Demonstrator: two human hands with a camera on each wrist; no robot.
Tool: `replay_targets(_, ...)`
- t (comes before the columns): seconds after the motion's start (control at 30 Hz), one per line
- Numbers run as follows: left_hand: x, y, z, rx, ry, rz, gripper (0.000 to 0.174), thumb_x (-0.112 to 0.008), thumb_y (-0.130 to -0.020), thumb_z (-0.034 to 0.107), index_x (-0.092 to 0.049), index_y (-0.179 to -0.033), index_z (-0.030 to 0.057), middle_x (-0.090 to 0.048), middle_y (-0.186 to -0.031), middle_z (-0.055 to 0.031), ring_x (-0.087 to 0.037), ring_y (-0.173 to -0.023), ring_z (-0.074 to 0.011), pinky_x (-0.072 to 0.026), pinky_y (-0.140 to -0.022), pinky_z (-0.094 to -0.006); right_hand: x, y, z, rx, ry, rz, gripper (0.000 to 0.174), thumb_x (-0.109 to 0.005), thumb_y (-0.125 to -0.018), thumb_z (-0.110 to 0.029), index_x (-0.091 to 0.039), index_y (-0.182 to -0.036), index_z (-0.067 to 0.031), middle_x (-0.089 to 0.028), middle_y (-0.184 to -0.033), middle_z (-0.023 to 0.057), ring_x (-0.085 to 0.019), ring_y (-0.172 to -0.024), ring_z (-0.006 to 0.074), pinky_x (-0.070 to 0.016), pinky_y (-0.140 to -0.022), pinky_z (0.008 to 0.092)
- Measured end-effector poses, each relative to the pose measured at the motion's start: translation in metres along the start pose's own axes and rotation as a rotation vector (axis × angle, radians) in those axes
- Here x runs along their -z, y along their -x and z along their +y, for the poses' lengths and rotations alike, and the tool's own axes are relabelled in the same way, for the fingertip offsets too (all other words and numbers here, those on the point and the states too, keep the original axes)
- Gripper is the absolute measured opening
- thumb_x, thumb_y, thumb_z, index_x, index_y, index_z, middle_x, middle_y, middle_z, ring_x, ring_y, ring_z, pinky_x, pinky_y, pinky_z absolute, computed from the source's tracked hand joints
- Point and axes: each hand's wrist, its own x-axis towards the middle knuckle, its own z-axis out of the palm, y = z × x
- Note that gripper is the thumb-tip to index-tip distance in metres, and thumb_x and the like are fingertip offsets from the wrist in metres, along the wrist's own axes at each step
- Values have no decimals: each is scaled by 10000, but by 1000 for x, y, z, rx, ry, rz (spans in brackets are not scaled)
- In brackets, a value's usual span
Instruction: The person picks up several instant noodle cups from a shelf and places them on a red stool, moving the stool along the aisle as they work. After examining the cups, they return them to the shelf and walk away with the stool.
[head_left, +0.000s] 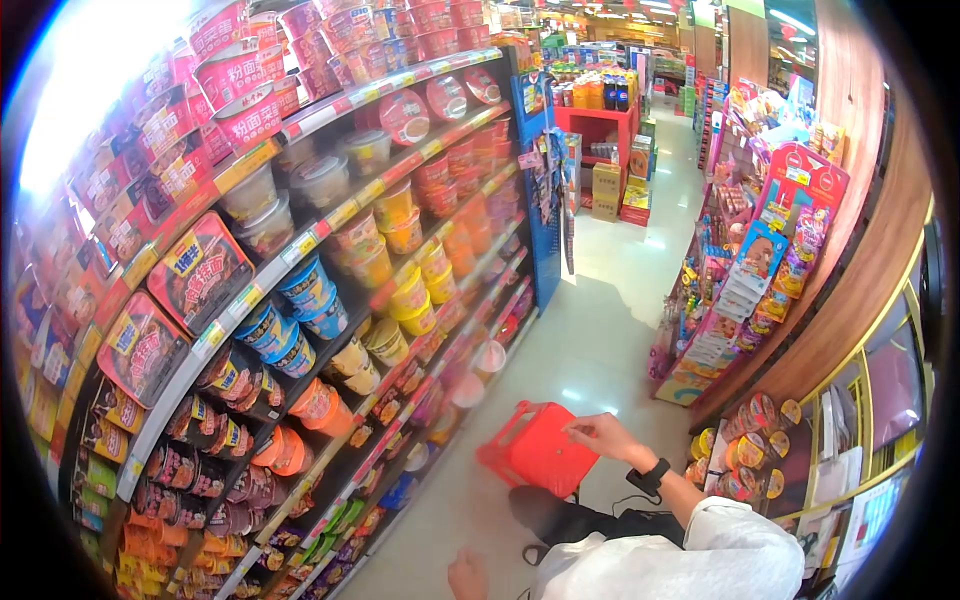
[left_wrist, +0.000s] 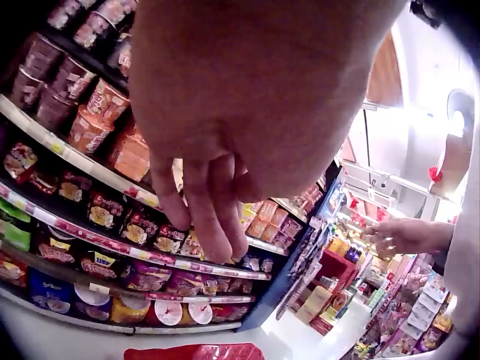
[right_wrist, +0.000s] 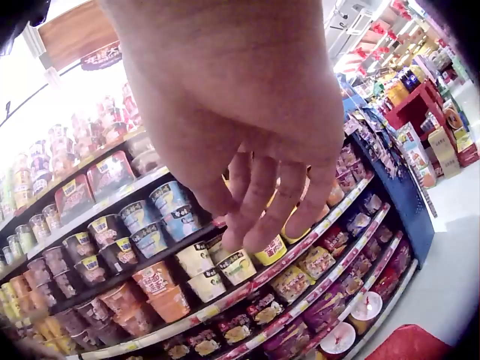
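Observation:
My right hand [head_left: 605, 440], a dark watch on its wrist, hangs over a red stool [head_left: 565, 465] in the head view. Its fingers [right_wrist: 289, 195] droop loosely bent in the right wrist view, holding nothing. Low in the head view is my left hand [head_left: 467, 575], left of the white-sleeved arm. The left wrist view has its fingers [left_wrist: 206, 217] dangling, slightly bent, with nothing in them. Shelves of cup noodles [head_left: 330, 300] stand to the left; neither hand visibly touches them.
A blue panel [head_left: 545, 270] closes the shelf end. Snack racks [head_left: 760, 270] line the right side, with stacked cups [head_left: 750, 450] nearby. Red shelving with bottles [head_left: 600, 120] and cardboard boxes [head_left: 606, 190] stand farther down the aisle. A cable lies on the floor by the stool.

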Motion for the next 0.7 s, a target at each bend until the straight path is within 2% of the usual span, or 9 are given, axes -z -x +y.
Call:
replay_targets(0.17, -4, -11, -1, -5, -2, -44, 228, -463, -976, 125, -595, -1155, 76, -705, -859, -119, -651, -779, -339, -508, -697, -430, 6, 7, -6, -42, 8, 11, 224, -604, -918, -147, -681, -1090, -24, -734, -889, 105, -690, -767, 154, -536, -739, 289)
replay_targets(0.33, 4, -8, 5, 26, 22, -96, 246, -458, -973, 118, -592, -1175, 72, -707, -857, -123, -654, -783, -340, -508, -697, -426, 6, -2, 4, -1, 10, 17, 223, -606, -919, -153, -679, -1087, -24, -733, -887, 102, -684, -768, 149, -535, -738, 282)
replay_targets(0.5, 1, -2, -2, 104, -18, -139, 255, -462, -961, 90, -598, -1175, 66, -710, -870, -126, -660, -809, -336, -512, -713, -420, -3, -17, -10, 24, -50, -17, 222, -612, -920, -166, -680, -1076, -23, -731, -875, 93, -688, -779, 147, -533, -745, 276)
replay_targets(0.6, -1, 3, 2, 62, 10, -77, 254, -470, -954, 83, -601, -1170, 64, -714, -868, -124, -664, -788, -337, -515, -702, -420, -6, -15, -24, 6, -85, -32, 219, -613, -919, -156, -679, -1076, -19, -732, -877, 90, -692, -791, 149, -532, -749, 274)
replay_targets(0.7, -17, 10, -22, 81, 9, -41, 236, -482, -953, 95, -604, -1153, 60, -716, -850, -123, -667, -757, -340, -519, -680, -428, -5, -10, -37, -17, -107, -35, 216, -618, -917, -147, -678, -1076, -13, -733, -886, 94, -699, -804, 152, -532, -753, 274)
